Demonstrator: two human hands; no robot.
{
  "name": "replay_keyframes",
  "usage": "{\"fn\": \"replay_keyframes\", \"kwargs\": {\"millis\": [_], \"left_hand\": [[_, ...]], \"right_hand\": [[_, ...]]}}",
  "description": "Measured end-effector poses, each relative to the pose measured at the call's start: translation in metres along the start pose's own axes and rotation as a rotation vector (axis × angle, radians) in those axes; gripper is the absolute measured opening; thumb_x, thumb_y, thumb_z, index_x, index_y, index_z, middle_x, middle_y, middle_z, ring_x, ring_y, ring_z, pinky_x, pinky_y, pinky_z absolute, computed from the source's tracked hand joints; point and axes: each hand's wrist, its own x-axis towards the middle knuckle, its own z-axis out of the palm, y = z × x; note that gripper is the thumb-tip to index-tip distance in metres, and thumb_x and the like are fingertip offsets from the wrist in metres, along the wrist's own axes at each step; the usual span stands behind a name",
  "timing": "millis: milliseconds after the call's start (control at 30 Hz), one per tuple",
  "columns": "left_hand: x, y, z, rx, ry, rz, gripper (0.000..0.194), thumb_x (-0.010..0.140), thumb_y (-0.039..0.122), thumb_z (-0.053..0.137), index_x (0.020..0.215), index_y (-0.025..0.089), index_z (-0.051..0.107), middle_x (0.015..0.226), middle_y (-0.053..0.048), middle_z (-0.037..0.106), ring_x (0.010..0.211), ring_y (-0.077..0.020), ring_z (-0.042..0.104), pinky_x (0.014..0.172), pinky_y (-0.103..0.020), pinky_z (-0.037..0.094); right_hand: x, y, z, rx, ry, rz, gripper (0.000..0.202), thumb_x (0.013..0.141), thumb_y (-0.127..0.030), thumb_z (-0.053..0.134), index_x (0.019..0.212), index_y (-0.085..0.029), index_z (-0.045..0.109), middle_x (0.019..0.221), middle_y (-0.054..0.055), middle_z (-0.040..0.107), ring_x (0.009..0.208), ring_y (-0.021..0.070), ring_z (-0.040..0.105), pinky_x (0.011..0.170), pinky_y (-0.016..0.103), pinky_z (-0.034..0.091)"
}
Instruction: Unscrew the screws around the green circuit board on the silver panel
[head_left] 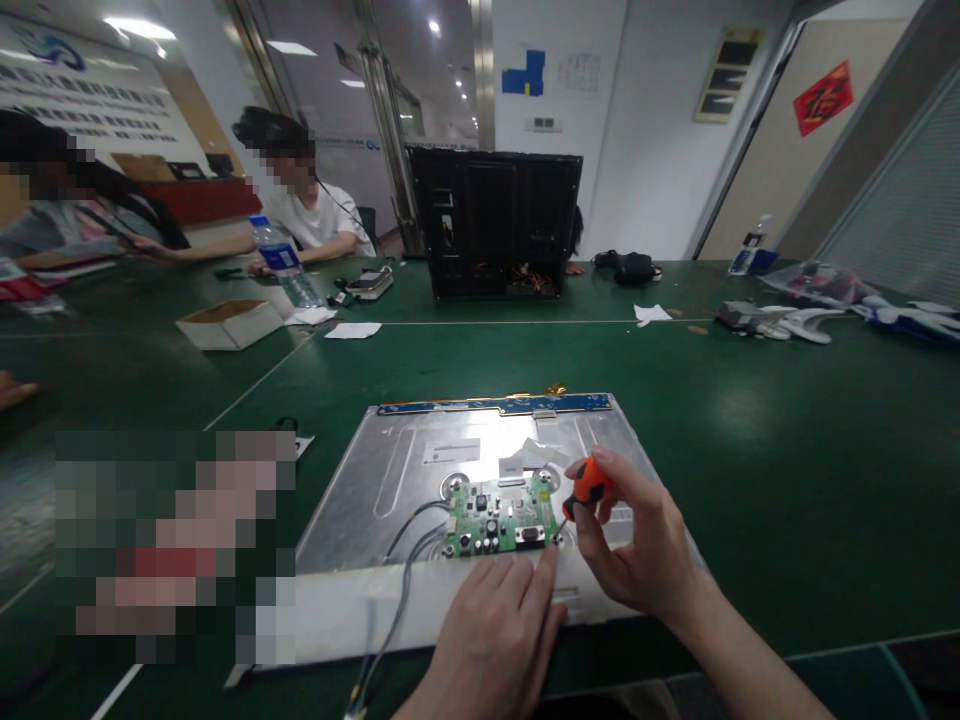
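A small green circuit board (495,512) is mounted on the silver metal back of a flat display panel (405,440) lying on the table. My right hand (643,535) grips a short orange-and-black screwdriver (591,484), tilted so that its shaft points down at the board's near right corner. At that same corner, the index fingertip of my left hand (499,625) touches the panel close to the driver tip. The left hand's other fingers rest over the panel's white near strip, the thumb apart. Dark cables (409,565) run from the board's left side toward me.
A large black monitor housing (499,220) stands at the table's far side. An open white box (229,325) and a water bottle (285,262) are at the left. Plastic-wrapped items (817,285) lie at the far right. Two people sit across on the left.
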Motion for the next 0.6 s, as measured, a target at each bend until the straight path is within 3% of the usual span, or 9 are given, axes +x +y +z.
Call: {"fn": "replay_keyframes", "kwargs": {"millis": [600], "left_hand": [[0.0001,-0.0008,-0.0008,0.009,-0.010,0.002,0.034,0.098,0.020,0.033,0.124,0.007,0.051,0.085,-0.011,0.065,0.073,-0.0230,0.062,0.064,-0.035,0.052]], "right_hand": [[-0.0035,0.0042,0.0019,-0.046,0.014,-0.037,0.058,0.086,-0.012,0.058,0.138,-0.017,0.033,0.077,-0.002,0.063,0.051,0.0101,0.051,0.042,0.022,0.048]]}}
